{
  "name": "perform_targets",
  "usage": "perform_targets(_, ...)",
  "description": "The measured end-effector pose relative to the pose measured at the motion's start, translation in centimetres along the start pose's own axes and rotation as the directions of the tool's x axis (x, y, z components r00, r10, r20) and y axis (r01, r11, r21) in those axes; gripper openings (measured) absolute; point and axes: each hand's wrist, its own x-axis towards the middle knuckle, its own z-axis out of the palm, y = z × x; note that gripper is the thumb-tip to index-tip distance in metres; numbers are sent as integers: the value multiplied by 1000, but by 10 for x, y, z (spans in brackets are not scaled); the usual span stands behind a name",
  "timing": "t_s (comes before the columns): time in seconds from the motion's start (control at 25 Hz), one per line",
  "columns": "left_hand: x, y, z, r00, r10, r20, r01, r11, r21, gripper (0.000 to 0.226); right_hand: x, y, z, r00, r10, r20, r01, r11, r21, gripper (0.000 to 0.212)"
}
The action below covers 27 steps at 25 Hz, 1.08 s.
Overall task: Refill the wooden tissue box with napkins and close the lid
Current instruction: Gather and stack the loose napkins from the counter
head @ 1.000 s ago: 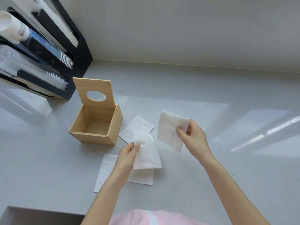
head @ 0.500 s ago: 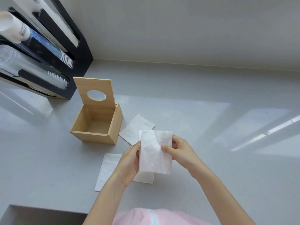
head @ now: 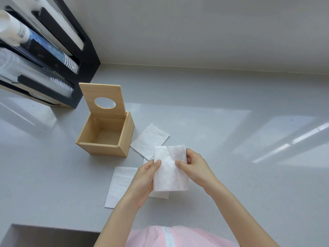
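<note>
Grey countertop [head: 213,107] meets plain white wall [head: 195,29]; black cup dispenser rack [head: 85,50] far left; sunlight streaks [head: 284,145] right.

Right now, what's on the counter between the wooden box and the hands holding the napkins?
In the head view, one flat napkin lies on the grey counter beside the wooden box, before the hands' napkins.

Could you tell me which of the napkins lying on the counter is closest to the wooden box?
The tilted napkin just right of the box; the others lie nearer the hands.

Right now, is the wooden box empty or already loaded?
Empty: the wooden box shows its bare floor, lid upright, no napkins inside.
</note>
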Motion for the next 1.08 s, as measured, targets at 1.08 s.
perform_targets(1.08,-18,8,-49,967,44,-251,-58,997,-46,22,22,16,38,987,-157,-19,131,879,-458,10)
